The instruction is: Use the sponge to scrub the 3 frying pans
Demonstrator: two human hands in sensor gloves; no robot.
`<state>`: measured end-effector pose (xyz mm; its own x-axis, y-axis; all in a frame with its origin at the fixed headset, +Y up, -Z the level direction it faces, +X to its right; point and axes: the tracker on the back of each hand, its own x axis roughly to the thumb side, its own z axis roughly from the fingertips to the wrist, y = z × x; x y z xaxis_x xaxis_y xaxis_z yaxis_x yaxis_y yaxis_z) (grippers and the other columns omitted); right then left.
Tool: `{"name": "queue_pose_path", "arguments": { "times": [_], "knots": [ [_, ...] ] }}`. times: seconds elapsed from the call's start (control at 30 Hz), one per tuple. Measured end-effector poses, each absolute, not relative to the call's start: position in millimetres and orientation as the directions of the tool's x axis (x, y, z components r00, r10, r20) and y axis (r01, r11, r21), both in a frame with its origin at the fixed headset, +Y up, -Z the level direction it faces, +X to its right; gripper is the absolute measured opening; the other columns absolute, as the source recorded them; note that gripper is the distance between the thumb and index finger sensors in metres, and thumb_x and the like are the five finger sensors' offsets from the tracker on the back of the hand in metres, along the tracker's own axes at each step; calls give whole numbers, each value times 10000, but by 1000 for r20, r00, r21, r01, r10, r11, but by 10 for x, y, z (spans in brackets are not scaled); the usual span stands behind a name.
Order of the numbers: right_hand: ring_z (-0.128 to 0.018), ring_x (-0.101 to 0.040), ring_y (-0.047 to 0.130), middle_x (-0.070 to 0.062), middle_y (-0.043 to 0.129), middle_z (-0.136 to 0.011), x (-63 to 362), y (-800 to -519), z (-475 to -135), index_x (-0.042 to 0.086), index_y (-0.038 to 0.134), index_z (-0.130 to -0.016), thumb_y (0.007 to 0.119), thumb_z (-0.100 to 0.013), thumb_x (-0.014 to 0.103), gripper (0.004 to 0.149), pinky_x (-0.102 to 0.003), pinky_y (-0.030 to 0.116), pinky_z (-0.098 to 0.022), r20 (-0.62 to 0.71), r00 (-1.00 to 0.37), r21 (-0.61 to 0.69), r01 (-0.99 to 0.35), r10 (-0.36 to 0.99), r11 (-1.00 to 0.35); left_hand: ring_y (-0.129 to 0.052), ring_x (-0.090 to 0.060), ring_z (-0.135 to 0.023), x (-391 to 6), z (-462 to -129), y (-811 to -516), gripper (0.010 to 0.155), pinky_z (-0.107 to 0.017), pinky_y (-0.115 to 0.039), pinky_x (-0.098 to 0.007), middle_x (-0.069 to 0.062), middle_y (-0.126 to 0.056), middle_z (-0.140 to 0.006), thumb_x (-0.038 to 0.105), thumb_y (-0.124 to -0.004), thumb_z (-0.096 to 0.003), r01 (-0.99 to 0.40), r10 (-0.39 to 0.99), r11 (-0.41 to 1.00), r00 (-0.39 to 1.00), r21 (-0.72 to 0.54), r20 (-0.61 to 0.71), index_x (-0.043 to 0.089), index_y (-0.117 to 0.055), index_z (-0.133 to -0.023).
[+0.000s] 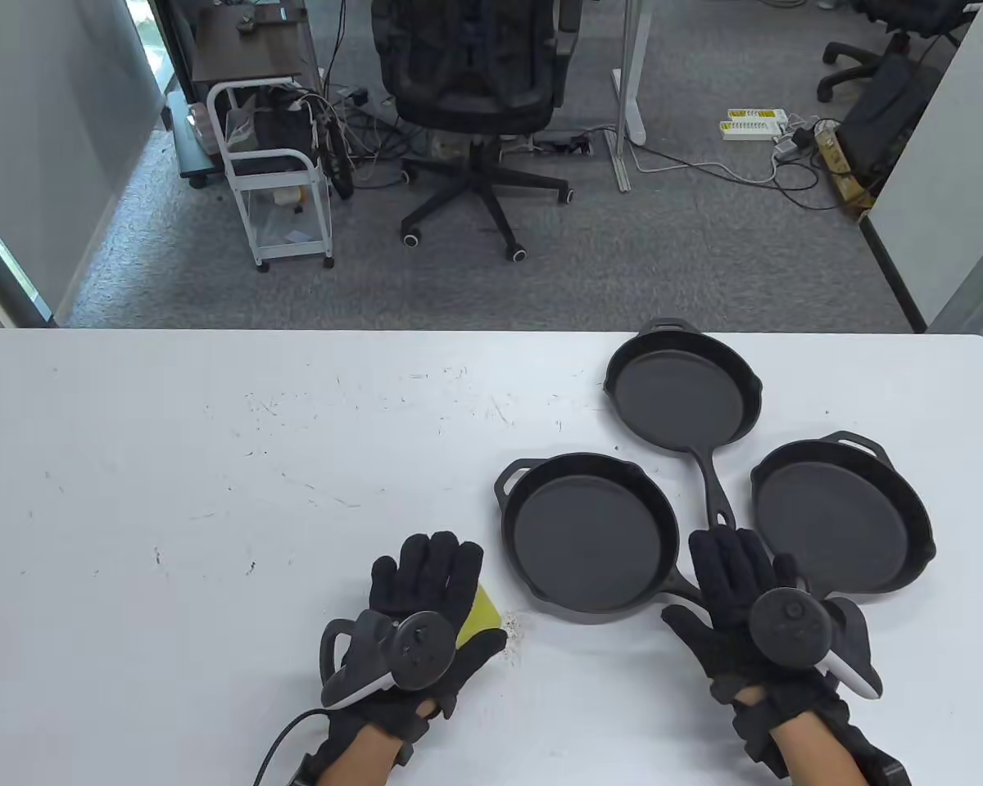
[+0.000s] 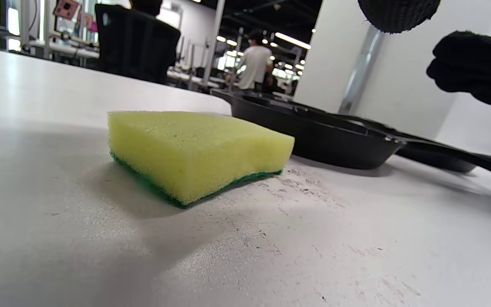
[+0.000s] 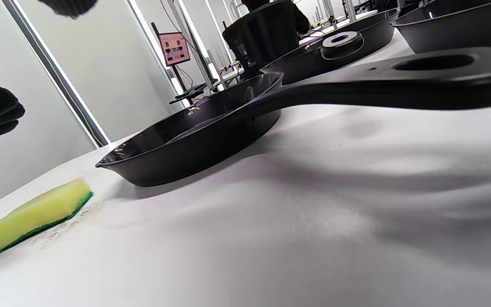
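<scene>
Three black cast-iron pans lie on the white table: a near one (image 1: 590, 532), a far one (image 1: 676, 389) and a right one (image 1: 840, 516). A yellow sponge (image 2: 194, 149) with a green underside lies flat on the table just left of the near pan (image 2: 313, 128), with nothing holding it. My left hand (image 1: 426, 589) is spread above it with straight fingers, hiding most of the sponge (image 1: 485, 614) from above. My right hand (image 1: 733, 581), fingers also straight, is over the pan handles. The near pan's handle (image 3: 399, 85) shows no fingers around it.
Crumbs and scuff marks (image 1: 514, 626) dot the table beside the sponge. The table's left half (image 1: 172, 491) is bare white surface. Beyond the far edge stand an office chair (image 1: 471, 90) and a white cart (image 1: 274, 172) on the floor.
</scene>
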<state>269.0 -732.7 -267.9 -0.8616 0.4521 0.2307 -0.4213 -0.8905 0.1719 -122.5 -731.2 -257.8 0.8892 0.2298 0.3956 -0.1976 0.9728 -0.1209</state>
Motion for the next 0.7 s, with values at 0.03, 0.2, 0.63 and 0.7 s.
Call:
{"name": "queue_pose_path", "arguments": {
  "times": [0.03,0.2,0.63,0.7],
  "knots": [
    [-1116,-395,183,-66,228,-1208,2691,-7330,-2682,337,263,-1123,664,-467,673,839,-662,81,-700,228,-861,176,-422,454,-889,-116,-452,-1194,-1224,-2577,-7312,957,-805,-187,-712,-133,-94,-1318,734,-607,-584,-199,230,973,889,-120,396,268,-132,-1272],
    [-1115,-397,182,-64,227,-1208,2692,-7324,-2676,337,262,-1123,665,-468,670,837,-661,79,-699,225,-860,182,-424,458,-887,-117,-453,-1193,-1219,-2581,-7316,954,-805,-185,-712,-132,-97,-1318,733,-608,-585,-190,227,973,891,-132,392,266,-142,-1274],
    [-1114,-397,180,-66,224,-1207,2690,-7322,-2668,337,257,-1122,664,-470,666,837,-661,76,-698,214,-858,192,-432,468,-881,-283,-525,-1191,-1235,-2700,-7426,1011,-813,-304,-725,-141,-233,-1327,750,-692,-564,-123,161,982,940,-143,302,254,-177,-1278],
    [-1113,-399,182,-69,225,-1206,2687,-7316,-2666,335,257,-1123,663,-471,666,836,-661,76,-697,216,-861,194,-425,461,-884,-370,-522,-1186,-1231,-2780,-7519,1010,-816,-353,-716,-149,-295,-1323,734,-723,-569,-65,124,971,960,-231,250,238,-200,-1276]
  ]
}}
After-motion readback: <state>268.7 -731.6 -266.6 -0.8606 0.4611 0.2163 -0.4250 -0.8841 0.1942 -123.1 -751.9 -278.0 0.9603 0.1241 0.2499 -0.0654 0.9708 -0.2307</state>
